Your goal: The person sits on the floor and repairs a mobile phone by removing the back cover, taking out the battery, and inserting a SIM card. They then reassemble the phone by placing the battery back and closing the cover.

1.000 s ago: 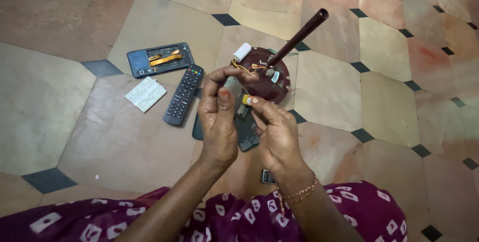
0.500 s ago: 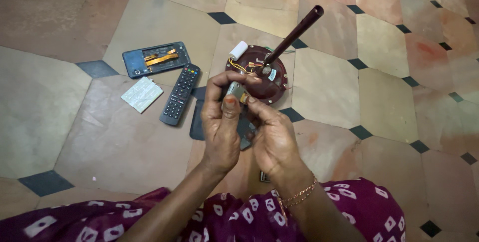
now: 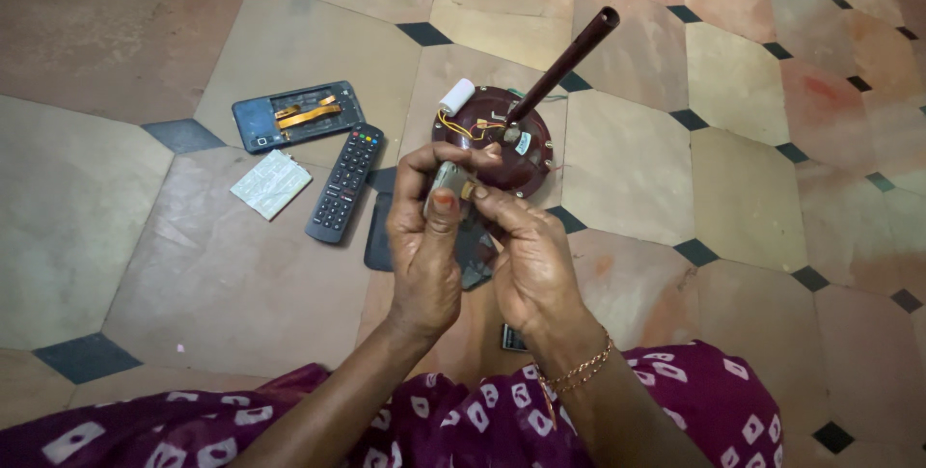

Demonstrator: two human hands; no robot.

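Seated on a tiled floor [image 3: 675,150], I pinch a small silvery part [image 3: 446,184] between both hands at the centre of the frame. My left hand [image 3: 424,246] wraps it from the 9 o'clock side, thumb pressed against its face; my right hand [image 3: 531,261] closes on its end from 3 o'clock, fingertips meeting at a tiny tan piece. What the part is cannot be told from here. Just beyond my fingers, at 12 o'clock, lies a round dark-red base [image 3: 502,140] with loose wires, a white cylinder [image 3: 456,96] at its rim and a dark tube [image 3: 564,63] slanting up toward 1 o'clock. At 10 o'clock rest a black remote control [image 3: 344,181], an opened phone [image 3: 297,116] and a pale flat card [image 3: 271,183]. A dark flat panel [image 3: 381,241] lies under my hands.
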